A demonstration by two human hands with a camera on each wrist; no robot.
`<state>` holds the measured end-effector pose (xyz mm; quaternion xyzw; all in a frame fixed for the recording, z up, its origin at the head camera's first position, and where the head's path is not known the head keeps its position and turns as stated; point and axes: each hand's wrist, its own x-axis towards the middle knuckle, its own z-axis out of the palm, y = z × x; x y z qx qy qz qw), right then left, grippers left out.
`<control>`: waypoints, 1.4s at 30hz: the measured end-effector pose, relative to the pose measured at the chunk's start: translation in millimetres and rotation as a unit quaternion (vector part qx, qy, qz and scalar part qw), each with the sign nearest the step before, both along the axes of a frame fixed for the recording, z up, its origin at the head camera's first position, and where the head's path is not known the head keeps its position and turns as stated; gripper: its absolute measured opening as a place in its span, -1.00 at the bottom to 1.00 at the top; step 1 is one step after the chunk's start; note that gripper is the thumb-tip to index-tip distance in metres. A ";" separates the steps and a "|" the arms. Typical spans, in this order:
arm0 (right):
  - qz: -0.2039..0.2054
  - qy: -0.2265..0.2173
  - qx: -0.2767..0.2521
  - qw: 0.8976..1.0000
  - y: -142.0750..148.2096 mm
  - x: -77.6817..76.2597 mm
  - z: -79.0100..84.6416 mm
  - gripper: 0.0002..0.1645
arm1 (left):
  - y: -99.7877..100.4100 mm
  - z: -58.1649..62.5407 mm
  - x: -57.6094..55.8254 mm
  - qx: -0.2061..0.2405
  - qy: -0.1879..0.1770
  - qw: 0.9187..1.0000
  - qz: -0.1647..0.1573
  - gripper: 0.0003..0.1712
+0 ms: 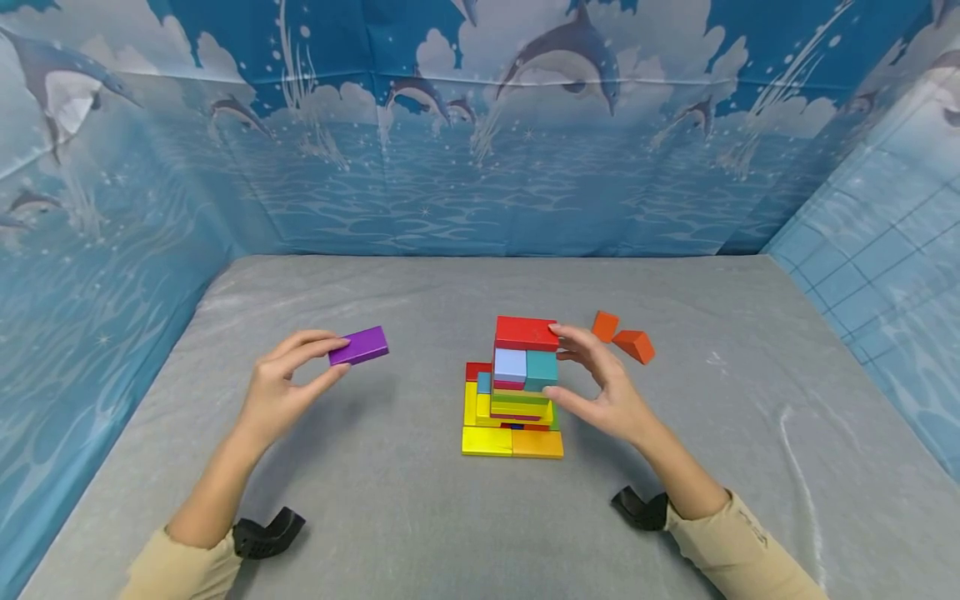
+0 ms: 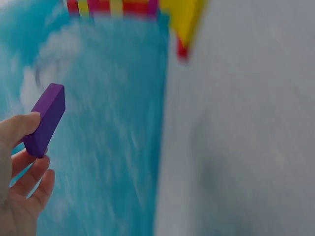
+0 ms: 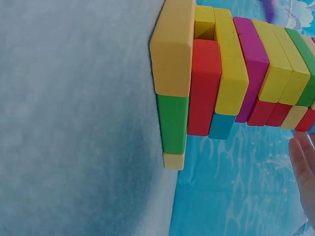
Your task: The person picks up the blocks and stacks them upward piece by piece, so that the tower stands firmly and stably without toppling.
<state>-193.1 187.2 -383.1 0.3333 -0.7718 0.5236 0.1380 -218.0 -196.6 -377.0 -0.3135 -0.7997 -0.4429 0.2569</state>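
Pinched between the thumb and fingers of my left hand [image 1: 279,389] is a purple block [image 1: 359,345], held in the air left of the tower. The left wrist view shows the same purple block [image 2: 45,120] tilted in the fingertips. A tower of coloured blocks [image 1: 510,410] stands mid-table, with a red block [image 1: 527,332] on its top. My right hand [image 1: 600,387] is at the tower's right side, index fingertip at the red block's edge and thumb by a lower layer. The right wrist view shows the tower sideways, the right hand [image 3: 306,169] partly cut off.
Two orange blocks, one a small block [image 1: 604,326] and one a wedge-like block [image 1: 634,346], lie on the grey cloth [image 1: 390,517] behind the right hand. A blue dolphin-print curtain [image 1: 450,192] rises behind and beside the table.
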 end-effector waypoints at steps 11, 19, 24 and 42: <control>0.007 0.010 -0.002 1.000 0.5 -1.3 -2.5 -0.09 | 94.1 30.6 5.3 -0.007 0.044 0.984 -0.170 -0.67; 0.011 0.010 -0.003 1.000 1.3 -0.9 -2.8 -0.12 | 126.5 31.0 9.8 -0.046 0.053 0.981 -0.181 -0.65; 0.019 0.014 -0.006 1.000 1.4 -1.0 -3.3 -0.15 | 135.0 27.3 9.7 -0.071 0.077 0.979 -0.177 -0.62; 0.018 0.017 -0.005 1.000 2.0 -0.4 -5.3 -0.12 | 145.7 24.1 6.7 -0.101 0.100 0.982 -0.126 -0.62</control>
